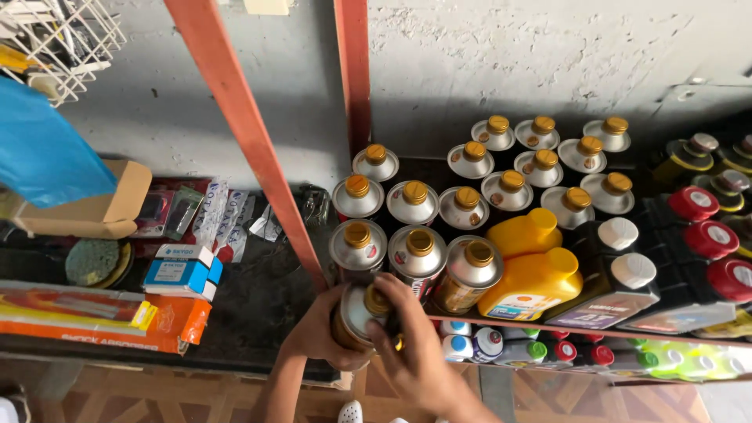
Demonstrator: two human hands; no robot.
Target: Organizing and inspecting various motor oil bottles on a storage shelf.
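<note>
Two shelves (548, 323) are seen under a rough grey wall (548, 55), the upper one carrying many gold-capped metal cans (470, 205) ranked back to its rear edge, with yellow bottles (533, 274) and dark white-capped bottles (619, 282) beside them. At the front edge, just left of the front row, one can (359, 312) is clasped by the left hand (317, 333), while the right hand (415, 352) has its fingers closed over the gold cap. The can is judged not yet set among the rows; little open room remains beside the orange post (251, 149).
</note>
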